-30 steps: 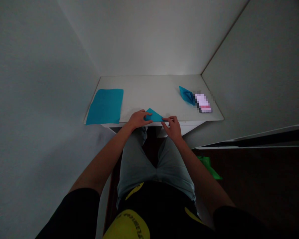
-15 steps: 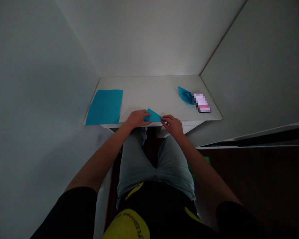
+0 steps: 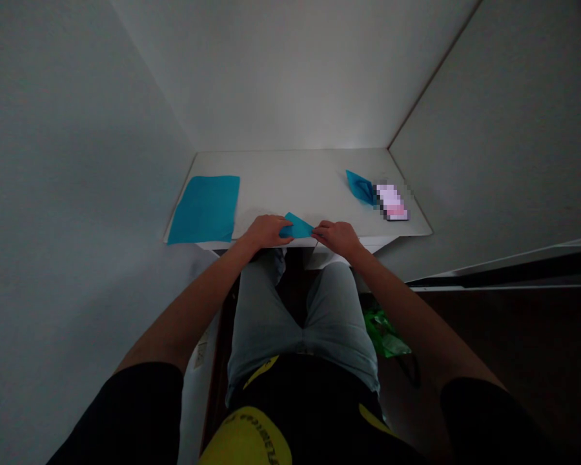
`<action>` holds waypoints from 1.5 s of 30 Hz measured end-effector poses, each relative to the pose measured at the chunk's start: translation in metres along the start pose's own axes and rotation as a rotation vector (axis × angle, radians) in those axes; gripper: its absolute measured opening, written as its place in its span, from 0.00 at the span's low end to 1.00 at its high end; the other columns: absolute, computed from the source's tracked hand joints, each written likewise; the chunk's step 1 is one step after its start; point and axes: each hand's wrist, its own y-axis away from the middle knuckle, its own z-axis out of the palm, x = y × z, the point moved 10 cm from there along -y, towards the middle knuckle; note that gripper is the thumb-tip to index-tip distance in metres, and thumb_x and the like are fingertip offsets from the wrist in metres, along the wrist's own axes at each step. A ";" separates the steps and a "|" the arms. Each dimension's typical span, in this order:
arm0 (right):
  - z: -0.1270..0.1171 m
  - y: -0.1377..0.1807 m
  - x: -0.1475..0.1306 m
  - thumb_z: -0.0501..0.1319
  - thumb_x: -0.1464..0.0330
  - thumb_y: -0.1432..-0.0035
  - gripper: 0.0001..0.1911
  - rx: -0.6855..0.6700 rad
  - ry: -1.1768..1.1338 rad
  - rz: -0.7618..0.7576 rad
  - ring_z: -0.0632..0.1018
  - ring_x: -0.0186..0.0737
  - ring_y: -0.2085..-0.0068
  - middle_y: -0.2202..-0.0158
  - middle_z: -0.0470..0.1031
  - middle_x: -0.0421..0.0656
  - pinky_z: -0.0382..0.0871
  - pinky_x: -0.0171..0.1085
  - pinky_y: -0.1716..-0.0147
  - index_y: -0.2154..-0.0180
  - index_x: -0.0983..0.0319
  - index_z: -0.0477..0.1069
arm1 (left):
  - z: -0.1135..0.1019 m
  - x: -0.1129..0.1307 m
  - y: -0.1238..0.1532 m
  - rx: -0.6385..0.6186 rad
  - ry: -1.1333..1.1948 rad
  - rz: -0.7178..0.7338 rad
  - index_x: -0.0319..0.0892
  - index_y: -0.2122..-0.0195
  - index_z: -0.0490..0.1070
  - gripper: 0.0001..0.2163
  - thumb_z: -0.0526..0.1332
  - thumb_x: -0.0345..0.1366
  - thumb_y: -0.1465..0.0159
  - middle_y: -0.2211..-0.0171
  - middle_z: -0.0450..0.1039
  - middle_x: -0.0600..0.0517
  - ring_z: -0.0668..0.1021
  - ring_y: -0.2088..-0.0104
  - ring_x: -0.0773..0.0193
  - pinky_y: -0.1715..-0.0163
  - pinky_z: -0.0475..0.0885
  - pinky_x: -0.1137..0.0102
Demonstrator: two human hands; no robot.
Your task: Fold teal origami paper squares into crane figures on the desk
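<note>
A small folded piece of blue paper (image 3: 297, 227), pointed at its top and right, is held at the front edge of the white table (image 3: 290, 181). My left hand (image 3: 267, 231) grips its left side, with the thumb near the bottom edge and the fingers over the top. At the paper's right tip, my right hand (image 3: 336, 236) pinches the corner between thumb and fingers. The part of the paper under my left hand is hidden.
A flat blue sheet (image 3: 204, 210) lies at the table's left end, slightly over the front edge. Toward the right are a folded blue paper shape (image 3: 359, 187) and a blurred-out phone (image 3: 392, 202). Walls enclose the table. A green bag (image 3: 385, 332) sits below, right of my legs.
My right hand has turned, its forearm swinging outward to the right, while its fingers stay at the paper's right tip. More of the green bag shows. My left hand has barely moved.
</note>
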 end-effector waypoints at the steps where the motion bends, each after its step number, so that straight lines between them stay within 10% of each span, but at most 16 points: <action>1: -0.001 0.000 -0.002 0.53 0.56 0.18 0.22 -0.028 0.019 -0.014 0.86 0.46 0.58 0.46 0.86 0.46 0.65 0.39 0.66 0.47 0.54 0.86 | 0.000 0.000 0.000 -0.015 -0.017 0.004 0.49 0.34 0.78 0.25 0.66 0.53 0.28 0.37 0.82 0.46 0.84 0.40 0.46 0.48 0.77 0.60; 19: -0.003 -0.007 -0.013 0.55 0.61 0.21 0.19 -0.153 0.062 -0.115 0.86 0.52 0.55 0.45 0.85 0.52 0.65 0.40 0.66 0.39 0.58 0.78 | -0.002 0.016 -0.006 -0.073 -0.125 0.063 0.41 0.37 0.78 0.23 0.66 0.46 0.29 0.45 0.84 0.39 0.86 0.48 0.42 0.55 0.75 0.58; 30: 0.008 0.005 0.028 0.70 0.55 0.36 0.37 0.572 -0.567 0.317 0.77 0.61 0.40 0.41 0.75 0.59 0.74 0.57 0.39 0.32 0.65 0.68 | -0.006 0.025 -0.002 0.157 -0.003 -0.082 0.46 0.46 0.81 0.12 0.59 0.32 0.23 0.45 0.79 0.41 0.81 0.44 0.48 0.60 0.77 0.63; 35: 0.031 -0.003 0.045 0.71 0.46 0.42 0.52 0.714 -0.847 0.533 0.78 0.55 0.49 0.42 0.74 0.57 0.78 0.53 0.49 0.27 0.64 0.59 | -0.021 0.007 0.002 0.443 0.252 -0.185 0.47 0.42 0.79 0.12 0.61 0.34 0.23 0.49 0.78 0.45 0.83 0.53 0.56 0.59 0.77 0.66; 40: 0.040 -0.045 0.021 0.65 0.52 0.41 0.21 0.456 -1.048 0.444 0.78 0.46 0.64 0.61 0.81 0.44 0.75 0.45 0.58 0.52 0.59 0.75 | -0.015 0.010 -0.002 0.548 0.366 -0.182 0.46 0.43 0.77 0.12 0.61 0.31 0.25 0.54 0.79 0.47 0.82 0.57 0.59 0.58 0.76 0.67; 45: 0.036 -0.052 0.021 0.60 0.58 0.40 0.12 0.507 -1.028 0.507 0.78 0.49 0.62 0.63 0.82 0.45 0.75 0.46 0.57 0.59 0.57 0.74 | 0.001 0.009 -0.002 0.561 0.370 -0.173 0.44 0.40 0.73 0.14 0.59 0.32 0.25 0.55 0.79 0.47 0.82 0.55 0.57 0.58 0.76 0.67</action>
